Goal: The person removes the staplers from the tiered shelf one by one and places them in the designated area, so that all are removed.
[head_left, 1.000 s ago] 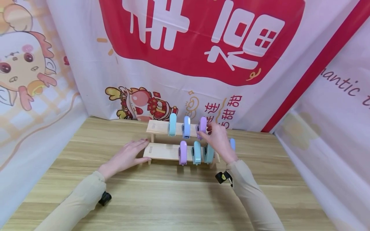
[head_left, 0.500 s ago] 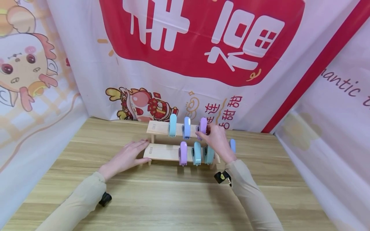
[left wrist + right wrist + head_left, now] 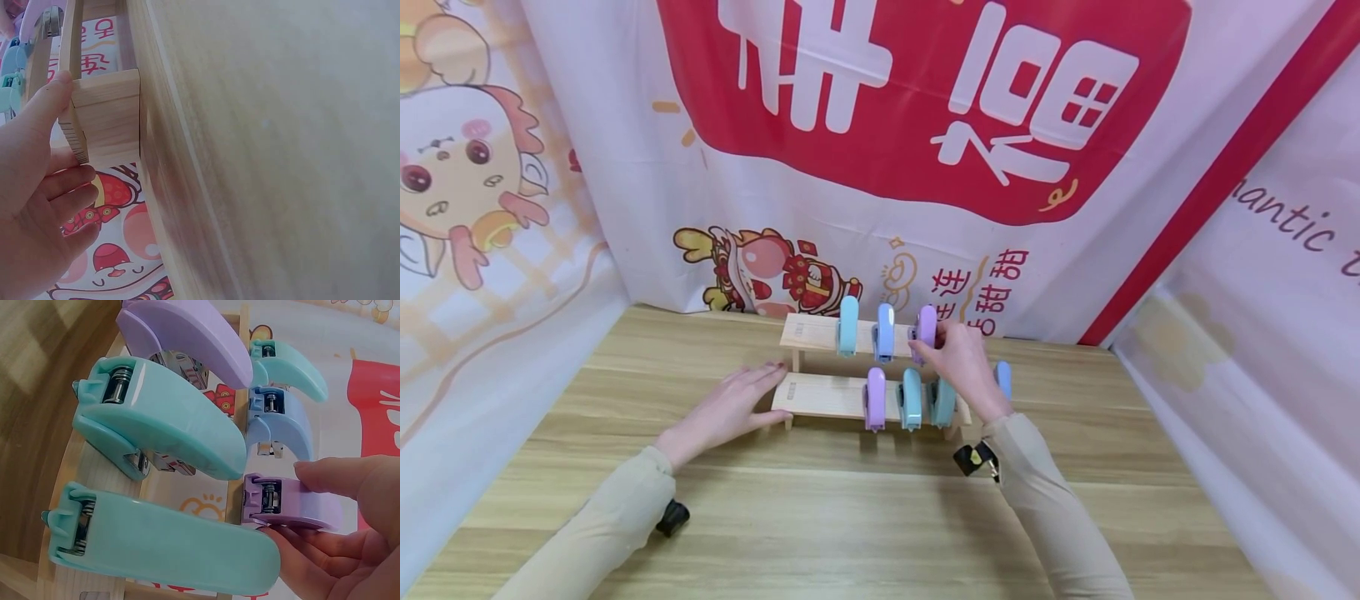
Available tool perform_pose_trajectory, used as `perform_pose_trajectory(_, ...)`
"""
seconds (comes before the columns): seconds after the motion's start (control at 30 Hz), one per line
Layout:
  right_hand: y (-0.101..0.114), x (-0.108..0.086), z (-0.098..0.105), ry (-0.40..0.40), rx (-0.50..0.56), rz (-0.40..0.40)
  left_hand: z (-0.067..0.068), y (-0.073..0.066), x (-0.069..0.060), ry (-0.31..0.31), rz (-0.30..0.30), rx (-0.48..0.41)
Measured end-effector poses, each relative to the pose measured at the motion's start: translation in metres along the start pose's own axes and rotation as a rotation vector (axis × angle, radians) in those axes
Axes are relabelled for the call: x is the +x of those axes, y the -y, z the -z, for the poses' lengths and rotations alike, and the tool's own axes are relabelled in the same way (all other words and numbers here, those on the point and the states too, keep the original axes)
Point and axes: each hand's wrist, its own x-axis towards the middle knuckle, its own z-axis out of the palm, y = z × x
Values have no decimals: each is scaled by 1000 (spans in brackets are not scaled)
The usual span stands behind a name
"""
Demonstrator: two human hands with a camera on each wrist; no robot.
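Note:
A two-tier wooden rack (image 3: 823,395) carries pastel staplers. My left hand (image 3: 730,410) grips the left end of its lower board; in the left wrist view the thumb (image 3: 53,99) lies on one side and fingers on the other. At the right end of the upper board, my right hand (image 3: 964,364) pinches a purple stapler (image 3: 294,501) between thumb and fingers. A blue stapler (image 3: 883,332) and a teal one (image 3: 847,325) stand left of it. The lower board bears another purple stapler (image 3: 875,398) and two teal ones, the nearer-middle teal stapler (image 3: 910,398) beside it.
Partly hidden behind my right wrist, a blue object (image 3: 1003,377) shows right of the rack. The wood-grain table (image 3: 850,517) extends in front. Printed cloth (image 3: 880,225) hangs close behind the rack and along both sides.
Almost nothing differs. My right forearm has shifted very slightly left, while the hand stays on the purple stapler and my left hand stays on the rack.

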Motion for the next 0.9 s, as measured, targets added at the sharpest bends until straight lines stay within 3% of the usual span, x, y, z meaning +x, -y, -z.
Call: perform_pose_trajectory(0.9,-6,0,4,-128,31,10,0,1,-1,-1,-10,4)
